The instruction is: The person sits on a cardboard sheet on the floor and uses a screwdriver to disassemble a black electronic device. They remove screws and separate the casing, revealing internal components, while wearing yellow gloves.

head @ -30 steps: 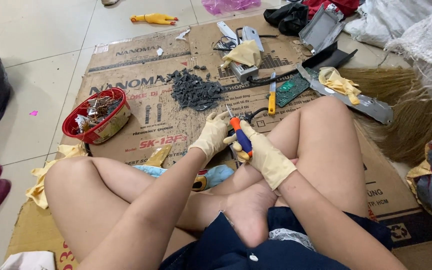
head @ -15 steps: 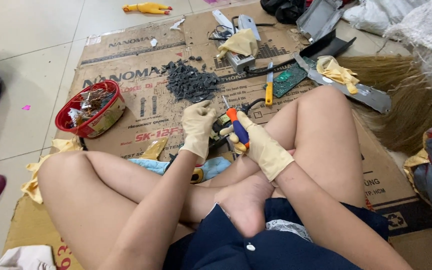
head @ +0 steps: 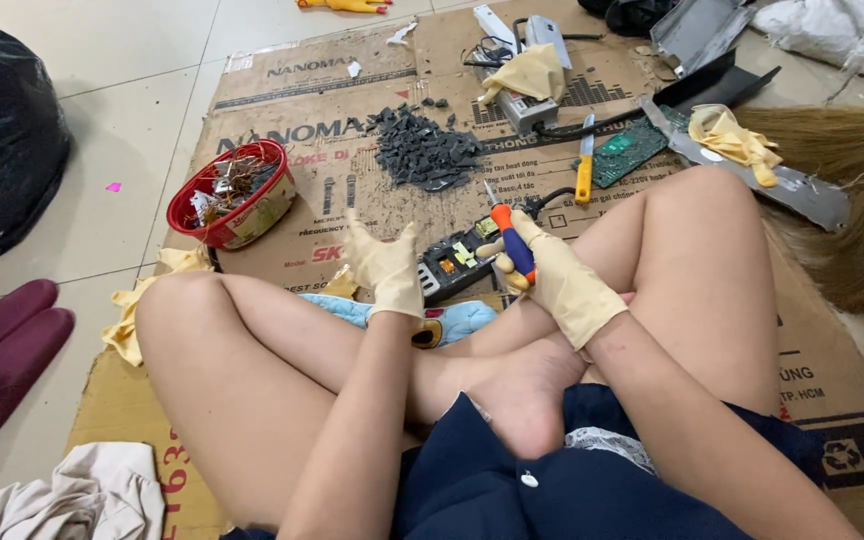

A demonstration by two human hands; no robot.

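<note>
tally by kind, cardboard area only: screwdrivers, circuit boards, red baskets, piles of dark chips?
Screwdrivers: 2, an orange-and-blue one in the right hand and a yellow-handled one lying on the cardboard
Circuit boards: 2, a dark one by the left hand and a green one
Red baskets: 1
Piles of dark chips: 1
Total: 6

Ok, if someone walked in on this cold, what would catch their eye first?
Probably the two yellow-gloved hands at centre: the right hand grips an orange-and-blue screwdriver over a small circuit board, while the left hand is lifted open beside it. Next, the dark heap of small parts on the cardboard, and the red bowl of metal scraps to its left.
</note>
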